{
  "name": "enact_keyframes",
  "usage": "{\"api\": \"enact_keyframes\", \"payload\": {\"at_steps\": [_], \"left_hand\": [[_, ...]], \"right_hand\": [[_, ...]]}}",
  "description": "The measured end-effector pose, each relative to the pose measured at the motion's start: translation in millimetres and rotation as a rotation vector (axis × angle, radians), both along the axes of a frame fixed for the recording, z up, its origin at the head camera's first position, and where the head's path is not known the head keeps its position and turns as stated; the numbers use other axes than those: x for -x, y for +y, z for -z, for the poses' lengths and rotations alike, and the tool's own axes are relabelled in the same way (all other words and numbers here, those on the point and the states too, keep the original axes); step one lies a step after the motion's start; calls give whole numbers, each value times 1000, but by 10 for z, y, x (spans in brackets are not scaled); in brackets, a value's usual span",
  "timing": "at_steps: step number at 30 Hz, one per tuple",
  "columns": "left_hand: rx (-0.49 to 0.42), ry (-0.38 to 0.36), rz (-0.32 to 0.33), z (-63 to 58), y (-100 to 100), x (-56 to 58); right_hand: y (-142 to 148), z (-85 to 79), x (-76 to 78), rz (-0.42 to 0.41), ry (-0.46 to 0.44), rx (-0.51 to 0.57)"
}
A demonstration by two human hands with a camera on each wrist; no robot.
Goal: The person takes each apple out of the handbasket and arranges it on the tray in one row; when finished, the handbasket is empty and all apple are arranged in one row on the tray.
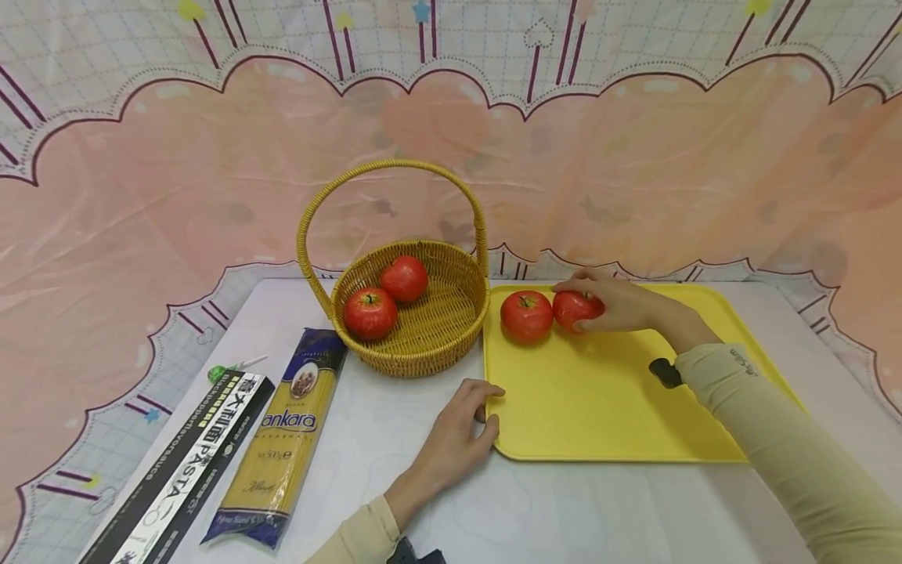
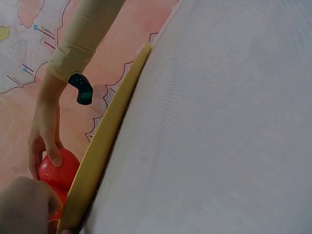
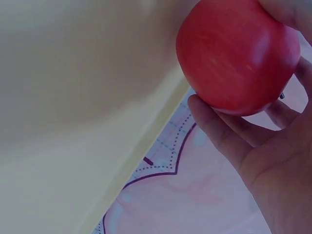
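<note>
My right hand holds a red apple at the back of the yellow tray, thumb on one side and fingers on the other. Just left of it on the tray, a second apple shows its stem. At the tray's left edge is my left hand, its thumb and fingers pinching the rim; the left wrist view shows this hand only partly. Two more apples, one in front and one behind, lie in the left half of a wicker basket.
The basket's tall handle arches above it, left of the tray. Farther left lie a clear pack of spaghetti and a long black-and-white pasta box, with a small green item beside the box. A printed cloth hangs behind the table.
</note>
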State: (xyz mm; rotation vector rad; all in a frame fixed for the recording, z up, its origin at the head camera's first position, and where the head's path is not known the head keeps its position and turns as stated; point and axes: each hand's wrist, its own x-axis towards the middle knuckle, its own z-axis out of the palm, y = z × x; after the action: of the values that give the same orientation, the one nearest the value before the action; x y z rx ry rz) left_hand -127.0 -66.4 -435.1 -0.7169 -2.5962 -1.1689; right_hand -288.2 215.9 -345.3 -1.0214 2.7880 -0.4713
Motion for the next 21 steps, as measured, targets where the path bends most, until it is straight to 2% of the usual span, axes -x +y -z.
{"api": "enact_keyframes", "payload": {"at_steps": [8,14,21], "left_hand": [[51,19,43,26,-5,10],[125,56,-4,38,9,15],[133,94,16,39,-4,17]], "right_hand": [[11,24,25,-6,-14,-12],[-1,37,26,-34,-13,-6],[-6,56,2,-22,-99,1]]}}
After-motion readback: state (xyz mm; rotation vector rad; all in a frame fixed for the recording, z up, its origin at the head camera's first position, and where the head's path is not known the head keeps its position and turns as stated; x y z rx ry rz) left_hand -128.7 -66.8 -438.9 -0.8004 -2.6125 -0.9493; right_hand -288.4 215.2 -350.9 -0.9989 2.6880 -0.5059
